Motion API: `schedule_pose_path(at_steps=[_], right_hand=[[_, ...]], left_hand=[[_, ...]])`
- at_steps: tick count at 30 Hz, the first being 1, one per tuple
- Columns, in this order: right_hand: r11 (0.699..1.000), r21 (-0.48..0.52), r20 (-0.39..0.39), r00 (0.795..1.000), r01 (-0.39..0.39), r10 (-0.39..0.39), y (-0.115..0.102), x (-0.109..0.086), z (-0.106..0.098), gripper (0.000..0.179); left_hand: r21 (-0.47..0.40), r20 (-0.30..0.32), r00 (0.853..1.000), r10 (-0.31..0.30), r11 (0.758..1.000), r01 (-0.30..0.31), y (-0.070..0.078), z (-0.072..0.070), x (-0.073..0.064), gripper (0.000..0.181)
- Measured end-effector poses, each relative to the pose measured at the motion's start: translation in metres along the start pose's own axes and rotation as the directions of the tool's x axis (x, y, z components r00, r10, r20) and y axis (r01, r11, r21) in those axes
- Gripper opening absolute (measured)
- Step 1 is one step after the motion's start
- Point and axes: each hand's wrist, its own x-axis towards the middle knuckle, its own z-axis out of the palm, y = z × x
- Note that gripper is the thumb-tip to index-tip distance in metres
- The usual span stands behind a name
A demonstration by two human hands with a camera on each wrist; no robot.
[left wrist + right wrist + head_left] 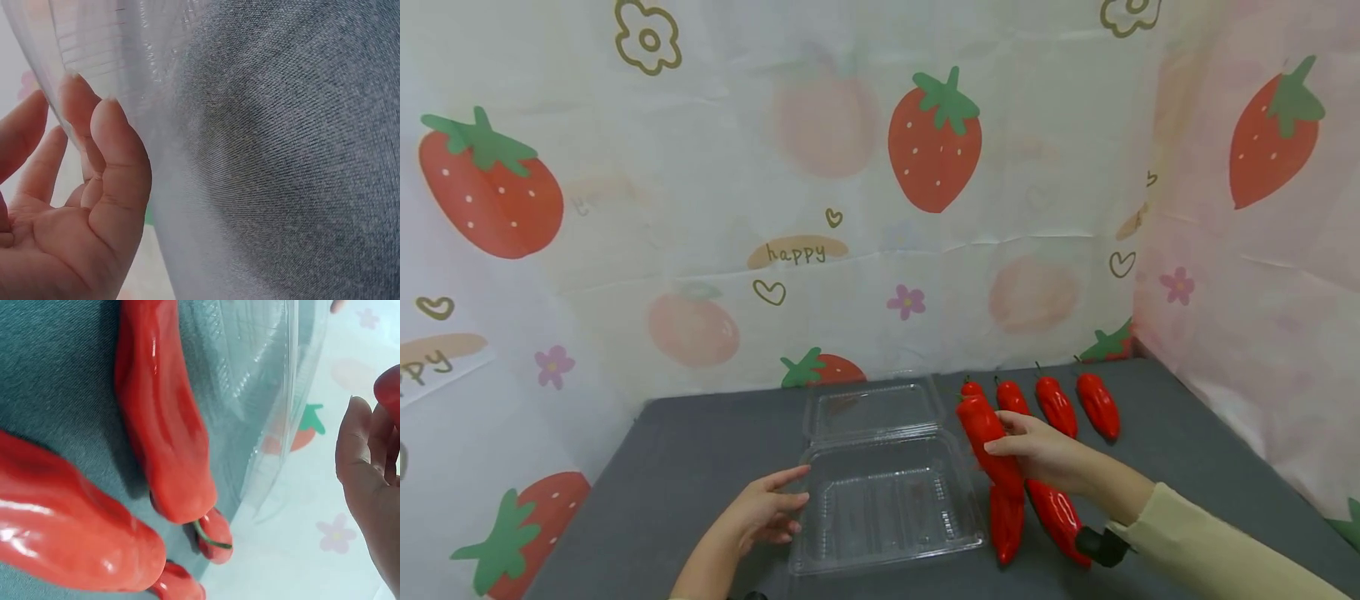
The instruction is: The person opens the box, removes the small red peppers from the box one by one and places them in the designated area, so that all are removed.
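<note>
My right hand (1037, 448) grips a long red pepper (985, 432) between thumb and fingers, raised over other peppers to the right of a clear plastic box. In the right wrist view, that hand (369, 481) shows at the right edge with part of the held pepper (390, 390). The box base (886, 500) holds nothing, and its hinged lid (876, 410) lies folded back behind it. At the base's left rim, my left hand (763, 510) has its fingers loosely bent, fingertips right at the plastic. The left wrist view shows this hand (94, 206) close beside the clear wall.
Near the box's right side lie a red pepper (1006, 527) and another (1058, 518) on the dark grey cloth (715, 450). Several more peppers (1099, 406) stand in a row behind. A strawberry-print curtain (715, 200) closes off the back and sides.
</note>
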Motion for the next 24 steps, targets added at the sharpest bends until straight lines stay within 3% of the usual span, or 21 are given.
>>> schedule_pose_path(at_steps=[6,12,19,24], right_hand=[[1.000,0.016,-0.008,1.000,-0.001,0.001,-0.001,-0.006,-0.008,0.072],[0.999,-0.031,-0.070,0.997,-0.044,0.041,0.004,-0.011,-0.013,0.081],[1.000,0.003,-0.030,0.999,0.018,-0.018,0.004,-0.023,-0.030,0.079],[1.000,-0.003,-0.096,0.995,-0.019,0.019,0.004,-0.028,-0.038,0.086]], left_hand=[[0.039,-0.009,1.000,0.019,0.999,-0.018,-0.002,-0.002,-0.004,0.056],[0.044,-0.015,1.000,0.024,0.999,-0.023,-0.008,-0.001,-0.006,0.056],[0.026,0.002,0.999,0.043,0.999,-0.043,-0.010,0.001,-0.004,0.057],[0.026,-0.012,0.999,0.041,0.999,-0.041,-0.009,0.002,-0.004,0.057]])
